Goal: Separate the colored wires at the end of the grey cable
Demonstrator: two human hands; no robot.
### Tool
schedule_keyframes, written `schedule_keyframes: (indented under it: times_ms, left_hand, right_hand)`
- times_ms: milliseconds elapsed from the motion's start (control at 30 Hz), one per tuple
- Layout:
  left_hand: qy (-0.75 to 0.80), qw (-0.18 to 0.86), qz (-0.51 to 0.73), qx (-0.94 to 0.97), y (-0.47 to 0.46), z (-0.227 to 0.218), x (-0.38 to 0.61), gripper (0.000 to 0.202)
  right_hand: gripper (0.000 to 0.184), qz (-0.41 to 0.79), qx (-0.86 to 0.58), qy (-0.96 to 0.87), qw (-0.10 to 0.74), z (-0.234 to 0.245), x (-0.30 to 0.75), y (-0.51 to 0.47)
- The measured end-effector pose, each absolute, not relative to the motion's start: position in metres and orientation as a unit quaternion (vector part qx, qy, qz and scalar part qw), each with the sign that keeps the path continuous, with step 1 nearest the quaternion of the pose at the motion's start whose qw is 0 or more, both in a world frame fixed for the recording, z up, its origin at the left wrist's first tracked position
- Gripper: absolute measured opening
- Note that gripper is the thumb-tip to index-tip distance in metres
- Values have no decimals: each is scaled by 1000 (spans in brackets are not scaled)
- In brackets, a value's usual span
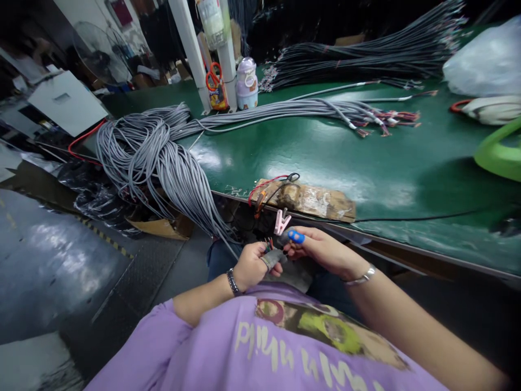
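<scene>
My left hand is closed around the end of a grey cable, and short coloured wires stick up from between its fingers. A grey cover wraps one of its fingertips. Close beside it, my right hand is pinched, with a blue band and grey covers on its fingers; what sits between the fingertips is too small to make out. Just above my hands a pink clothespin hangs at the table edge. Behind it, a worn wooden board lies with red and black leads at its left end.
A large coil of grey cables drapes over the green table's left edge. More dark cables lie at the back. A lilac bottle and red-handled scissors stand by a post. At right are a plastic bag and a green handle.
</scene>
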State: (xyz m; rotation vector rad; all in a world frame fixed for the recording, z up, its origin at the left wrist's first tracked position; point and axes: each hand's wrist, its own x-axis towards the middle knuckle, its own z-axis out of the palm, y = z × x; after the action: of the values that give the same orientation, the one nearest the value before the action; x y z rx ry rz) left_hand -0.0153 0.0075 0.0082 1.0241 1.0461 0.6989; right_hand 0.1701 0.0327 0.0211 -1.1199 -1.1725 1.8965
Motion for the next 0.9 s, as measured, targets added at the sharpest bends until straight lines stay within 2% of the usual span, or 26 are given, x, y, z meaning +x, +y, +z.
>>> schedule_keyframes:
  times_ms: [100, 300, 600, 733, 900]
  left_hand:
    - [476, 671, 347, 451, 7, 10, -15, 57]
    - [454, 662, 327, 499, 6, 14, -14, 57]
    - [442, 671, 405, 435, 3, 20, -16, 51]
    - [427, 668, 440, 422, 4, 21, -11, 47]
    - [431, 649, 451, 436, 8, 21, -4, 46]
  right_hand:
    - [51, 713, -425, -470, 300, 23, 172, 33]
    - [45, 683, -435, -488, 327, 21, 155, 33]
    - [31, 789, -346, -314, 399, 7, 152, 38]
    - [40, 793, -326, -291, 424, 5, 150, 44]
    - [50, 665, -412, -371, 501, 3, 140, 46]
